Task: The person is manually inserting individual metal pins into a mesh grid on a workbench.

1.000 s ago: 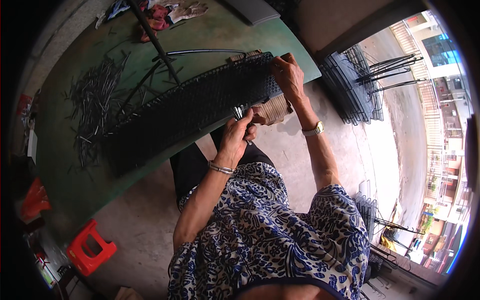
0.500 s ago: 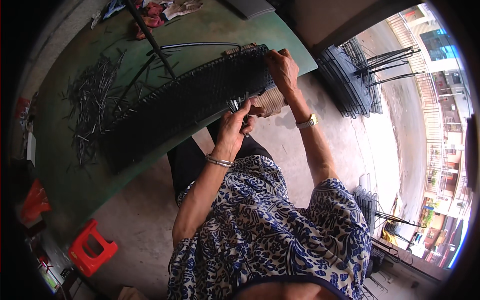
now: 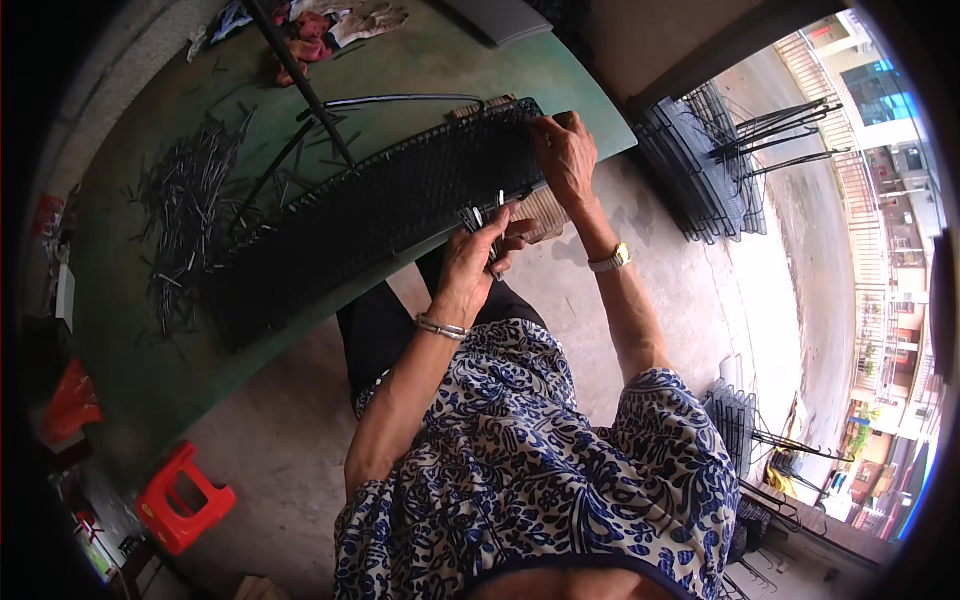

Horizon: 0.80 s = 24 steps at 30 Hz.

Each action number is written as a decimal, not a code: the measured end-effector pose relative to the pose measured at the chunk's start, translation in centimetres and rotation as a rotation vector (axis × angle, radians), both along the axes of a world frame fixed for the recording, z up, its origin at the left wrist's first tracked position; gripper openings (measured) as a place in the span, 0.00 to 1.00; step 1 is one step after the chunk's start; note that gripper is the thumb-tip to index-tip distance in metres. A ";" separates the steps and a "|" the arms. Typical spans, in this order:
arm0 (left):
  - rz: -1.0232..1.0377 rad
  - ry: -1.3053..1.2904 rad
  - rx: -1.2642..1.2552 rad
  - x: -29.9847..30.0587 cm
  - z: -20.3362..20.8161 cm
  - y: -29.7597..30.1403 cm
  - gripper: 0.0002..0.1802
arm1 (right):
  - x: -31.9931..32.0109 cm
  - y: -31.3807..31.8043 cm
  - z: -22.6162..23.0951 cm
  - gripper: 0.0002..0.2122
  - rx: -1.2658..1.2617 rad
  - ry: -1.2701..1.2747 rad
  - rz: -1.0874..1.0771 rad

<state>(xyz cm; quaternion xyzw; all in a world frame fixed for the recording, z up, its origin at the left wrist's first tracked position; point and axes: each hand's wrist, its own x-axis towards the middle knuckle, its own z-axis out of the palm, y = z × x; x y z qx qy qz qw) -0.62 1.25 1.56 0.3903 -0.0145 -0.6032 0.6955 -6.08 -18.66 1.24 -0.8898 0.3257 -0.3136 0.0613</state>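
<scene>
A long black mesh panel with a wire rim lies slantwise along the near edge of the green table. Closed around a bunch of short dark strips is my left hand, just below the panel's near edge; some strip ends catch the light. At the panel's right end, my right hand has its fingers pinched together against the rim. Whatever sits between those fingertips is hidden. A loose pile of similar strips is spread on the table left of the panel.
Corrugated cardboard sticks out under the panel's right end. A dark pole and bent rods cross behind the panel. Crumpled cloths lie at the far side. Wire racks lean at the right; a red stool stands lower left.
Both hands stay in nearly the same places. The strips in my left hand have shifted slightly, with one bright end now standing higher. My right fingers have curled a little at the rim.
</scene>
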 end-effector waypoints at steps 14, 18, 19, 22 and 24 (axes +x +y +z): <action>0.007 -0.041 -0.027 -0.1 0.2 -0.6 0.13 | 0.2 0.1 -0.2 0.06 -0.016 0.003 0.021; -0.012 -0.039 -0.012 0.0 0.2 -0.4 0.13 | 0.6 0.4 -0.1 0.06 -0.055 -0.046 -0.015; -0.017 -0.040 -0.005 0.1 0.4 -0.4 0.13 | 0.5 0.3 0.0 0.06 -0.070 -0.050 -0.029; -0.023 -0.037 -0.005 0.1 0.2 -0.5 0.13 | 0.5 0.3 0.0 0.06 -0.071 -0.006 -0.037; -0.024 -0.034 -0.011 0.2 0.0 -0.7 0.13 | 0.7 -0.1 0.2 0.06 -0.074 -0.009 -0.025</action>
